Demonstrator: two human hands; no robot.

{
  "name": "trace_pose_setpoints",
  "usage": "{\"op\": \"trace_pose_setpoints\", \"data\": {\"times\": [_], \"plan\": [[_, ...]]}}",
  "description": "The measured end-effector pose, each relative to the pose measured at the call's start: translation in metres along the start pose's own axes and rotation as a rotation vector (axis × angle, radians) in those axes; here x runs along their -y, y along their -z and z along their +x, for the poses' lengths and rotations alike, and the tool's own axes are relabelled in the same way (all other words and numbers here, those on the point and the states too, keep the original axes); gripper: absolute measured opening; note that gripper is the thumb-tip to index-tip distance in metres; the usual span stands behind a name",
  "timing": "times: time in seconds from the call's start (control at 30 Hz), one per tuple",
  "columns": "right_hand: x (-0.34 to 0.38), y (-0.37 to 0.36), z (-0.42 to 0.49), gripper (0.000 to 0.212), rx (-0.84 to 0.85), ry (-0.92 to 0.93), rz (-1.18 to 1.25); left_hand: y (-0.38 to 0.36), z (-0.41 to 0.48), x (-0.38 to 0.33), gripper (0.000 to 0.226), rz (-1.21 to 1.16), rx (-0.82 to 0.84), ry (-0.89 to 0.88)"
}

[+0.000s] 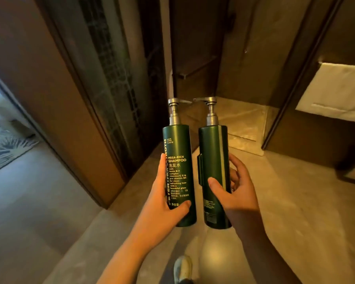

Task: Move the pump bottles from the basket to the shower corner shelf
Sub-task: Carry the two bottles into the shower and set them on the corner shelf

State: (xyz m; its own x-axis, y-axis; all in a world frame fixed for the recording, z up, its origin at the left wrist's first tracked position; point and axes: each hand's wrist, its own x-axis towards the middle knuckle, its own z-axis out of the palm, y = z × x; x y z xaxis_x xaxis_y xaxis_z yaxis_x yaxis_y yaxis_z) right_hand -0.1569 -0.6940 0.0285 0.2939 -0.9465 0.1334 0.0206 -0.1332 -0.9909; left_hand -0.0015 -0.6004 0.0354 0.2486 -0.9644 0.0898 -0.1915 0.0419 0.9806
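Two tall dark green pump bottles with silver pumps are held upright side by side in front of me. My left hand [164,199] grips the shampoo bottle [178,160], its yellow label facing me. My right hand [236,191] grips the second green bottle [211,156], turned so its back and a pale side stripe show. The two bottles stand a little apart and do not touch. Ahead in the dim shower corner a dark shelf [195,68] is fixed to the wall. No basket is in view.
A dark door frame and a patterned glass panel [111,83] stand at the left. A white towel [336,91] hangs at the right beyond a glass partition edge [291,78]. Beige stone floor [295,201] leads into the shower. My shoe [182,267] shows at the bottom.
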Motion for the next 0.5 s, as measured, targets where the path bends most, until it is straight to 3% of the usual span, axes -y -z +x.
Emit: {"op": "trace_pose_setpoints", "data": {"times": [0.17,0.5], "plan": [[-0.009,0.012,0.116,0.065,-0.076,0.006,-0.111,-0.005,0.13,0.007,0.115,0.089,0.036,-0.032],[-0.045,0.083,0.306,0.071,-0.247,-0.043,-0.157,-0.064,0.364,0.031,0.112,-0.021,0.167,0.021]]}}
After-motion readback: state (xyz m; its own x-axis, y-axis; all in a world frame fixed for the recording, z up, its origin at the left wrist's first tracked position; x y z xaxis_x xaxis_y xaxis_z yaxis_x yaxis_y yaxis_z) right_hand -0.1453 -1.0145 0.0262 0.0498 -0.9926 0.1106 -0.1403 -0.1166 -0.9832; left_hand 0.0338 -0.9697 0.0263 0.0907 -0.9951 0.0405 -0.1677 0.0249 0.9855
